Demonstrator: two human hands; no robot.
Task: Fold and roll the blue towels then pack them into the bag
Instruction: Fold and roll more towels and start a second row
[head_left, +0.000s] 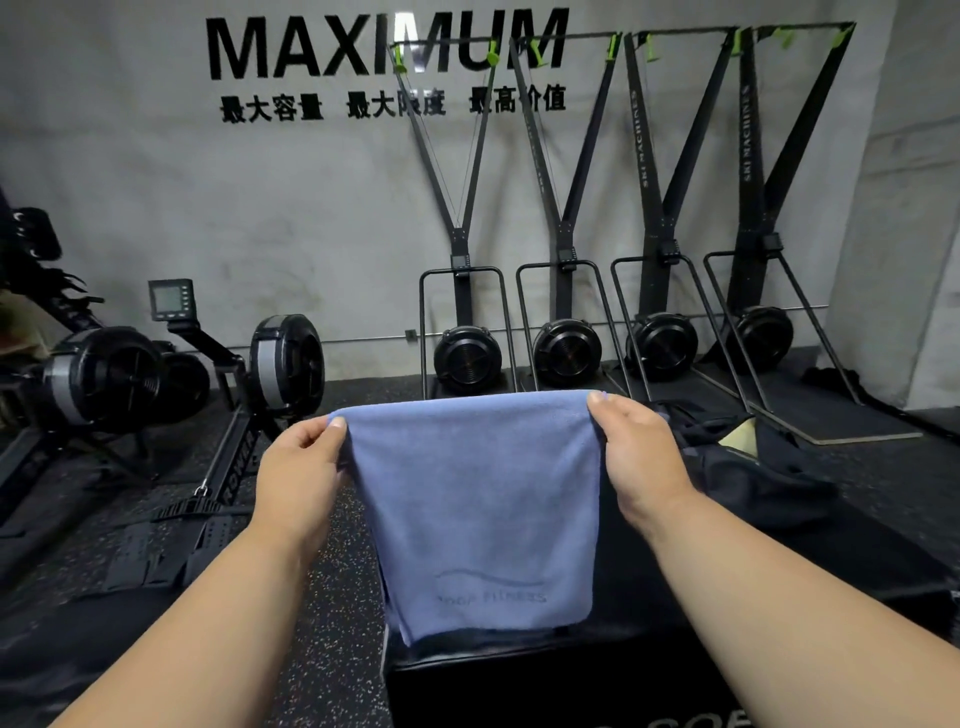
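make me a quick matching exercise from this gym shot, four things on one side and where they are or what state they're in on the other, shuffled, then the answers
Things
1. light blue terry towel
2. dark fabric bag
3. row of four black ski machines
4. small grey rower monitor screen

Places or states
A. against the back wall, under the big lettering
B. hanging, with the left hand and right hand each pinching a top corner
C. lying on the black box, right of the towel
D. at far left, above the rowing machines

Pairs: 1-B, 2-C, 3-A, 4-D

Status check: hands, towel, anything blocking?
Left hand and right hand each pinch a top corner. Blue terry towel hangs doubled over black box. Black bag right, unobstructed.
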